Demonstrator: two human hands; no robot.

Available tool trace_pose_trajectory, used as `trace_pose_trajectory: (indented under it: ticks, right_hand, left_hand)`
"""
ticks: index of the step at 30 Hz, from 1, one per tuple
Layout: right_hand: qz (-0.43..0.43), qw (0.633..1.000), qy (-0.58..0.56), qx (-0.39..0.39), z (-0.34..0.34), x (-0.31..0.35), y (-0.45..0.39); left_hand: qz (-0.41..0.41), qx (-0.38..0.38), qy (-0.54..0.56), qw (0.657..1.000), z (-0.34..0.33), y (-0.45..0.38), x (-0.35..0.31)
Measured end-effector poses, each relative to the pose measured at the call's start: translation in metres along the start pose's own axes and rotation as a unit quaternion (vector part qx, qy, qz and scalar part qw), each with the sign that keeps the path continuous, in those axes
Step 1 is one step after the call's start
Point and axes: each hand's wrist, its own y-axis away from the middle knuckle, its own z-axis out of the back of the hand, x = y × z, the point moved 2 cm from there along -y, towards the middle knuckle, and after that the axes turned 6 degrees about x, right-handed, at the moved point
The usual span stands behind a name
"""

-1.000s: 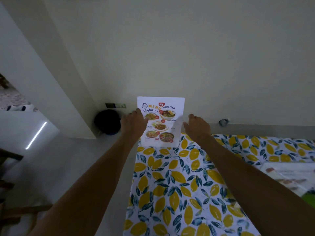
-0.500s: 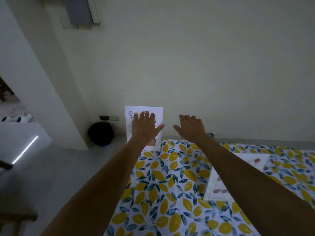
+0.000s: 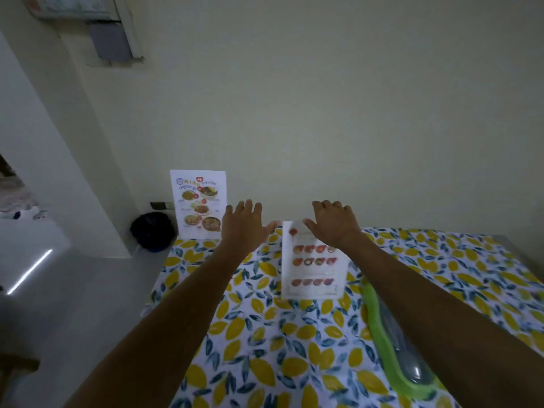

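Menu sheet: white, rows of reddish dish photos, flat on tablecloth.
My left hand: fingers spread, empty.
My right hand: spread above sheet's top, empty.

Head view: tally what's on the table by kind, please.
Menu sheets: 2, the upright sheet at the far edge and the flat sheet on the tablecloth.
Green-rimmed clear cover: 1.
Total: 3.

light: dim, greenish | floor glare streak left | edges: wide-angle warp | slight blur
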Motion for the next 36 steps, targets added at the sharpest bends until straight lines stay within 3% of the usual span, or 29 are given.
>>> trace_pose_trajectory:
  ticks: [10,16,20,23,31,36]
  right_hand:
    - [-0.059,0.997,-0.023,0.046,-0.056,-0.095,0.065]
    - [-0.097,0.990,-0.041,0.099,-0.102,-0.118,0.038]
    - [-0.113,0.977,-0.123,0.131,-0.136,-0.122,0.008]
    - [-0.102,0.967,-0.177,0.151,-0.163,-0.117,-0.012]
    - [-0.122,0.948,-0.266,0.123,-0.176,-0.130,-0.038]
    - [-0.127,0.952,-0.264,0.089,-0.148,-0.166,-0.044]
  left_hand:
    - [0.010,-0.005,0.018,1.000,-0.027,0.032,-0.068]
    - [0.028,-0.003,0.036,0.999,-0.075,0.012,-0.068]
    - [0.046,0.037,0.056,0.997,-0.101,-0.016,-0.067]
    - [0.013,0.071,0.069,0.995,-0.111,-0.034,-0.073]
    - [-0.003,0.113,0.145,0.983,-0.118,-0.076,-0.079]
    - [-0.044,0.076,0.129,0.988,-0.076,-0.103,-0.106]
